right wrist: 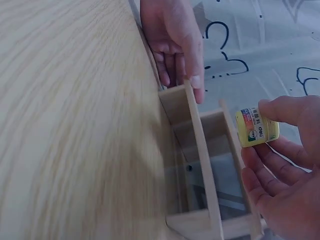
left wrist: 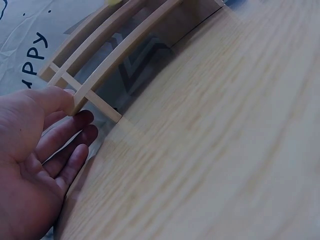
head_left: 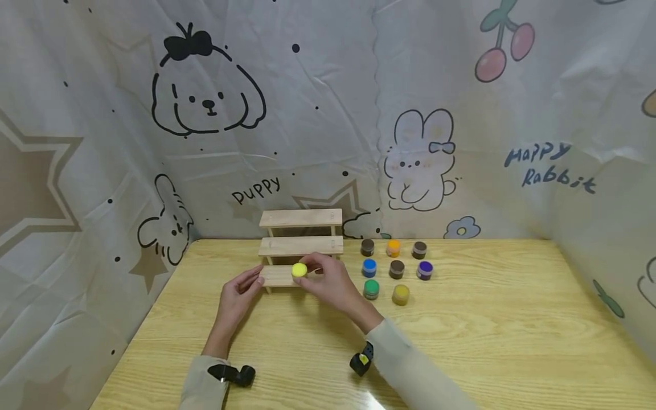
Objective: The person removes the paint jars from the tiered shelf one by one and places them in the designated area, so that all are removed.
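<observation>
A small jar of yellow paint [head_left: 299,270] with a printed label is pinched between thumb and fingers of my right hand [head_left: 332,280]. In the right wrist view the jar [right wrist: 257,126] is tilted beside the steps of a pale wooden three-step rack [right wrist: 200,150]. My left hand [head_left: 240,298] grips the left end of the rack's lowest step [head_left: 277,275]. The left wrist view puts the thumb of that hand [left wrist: 35,130] on the step's corner, with the other fingers below. Bare wood shows on the upper two steps [head_left: 300,246].
Right of the rack stand several capped paint jars, among them a blue one [head_left: 369,267], a green one [head_left: 371,289], a purple one [head_left: 425,270] and a mustard-yellow one [head_left: 401,294]. A printed cloth [head_left: 328,131] hangs behind the wood-grain table [head_left: 492,341].
</observation>
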The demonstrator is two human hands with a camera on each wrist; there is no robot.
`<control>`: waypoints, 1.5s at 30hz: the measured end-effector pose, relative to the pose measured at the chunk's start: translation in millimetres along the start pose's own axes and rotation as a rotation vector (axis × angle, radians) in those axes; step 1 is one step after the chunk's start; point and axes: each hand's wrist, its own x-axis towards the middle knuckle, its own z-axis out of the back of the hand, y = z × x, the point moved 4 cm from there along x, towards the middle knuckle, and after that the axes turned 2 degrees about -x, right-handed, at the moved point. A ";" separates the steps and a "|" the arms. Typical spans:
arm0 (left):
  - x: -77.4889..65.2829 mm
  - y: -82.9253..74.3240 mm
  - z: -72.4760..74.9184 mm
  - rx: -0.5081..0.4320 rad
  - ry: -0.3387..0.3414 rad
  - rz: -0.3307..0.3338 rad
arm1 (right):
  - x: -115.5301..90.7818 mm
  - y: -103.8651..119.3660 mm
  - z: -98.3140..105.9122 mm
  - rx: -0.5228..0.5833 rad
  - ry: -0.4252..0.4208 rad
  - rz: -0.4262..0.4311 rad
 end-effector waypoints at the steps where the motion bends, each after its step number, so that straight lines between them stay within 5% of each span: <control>1: -0.2 1.4 0.5 -0.003 0.000 -0.007 | -3.0 -0.1 3.5 0.001 -0.002 -0.003; 32: 6.7 -3.3 11.0 0.015 0.000 -0.030 | -81.6 -14.4 105.3 -0.117 -0.158 -0.011; 45: 1.1 -0.7 2.1 -0.018 0.010 0.001 | -117.1 -40.5 141.9 -0.218 -0.216 -0.030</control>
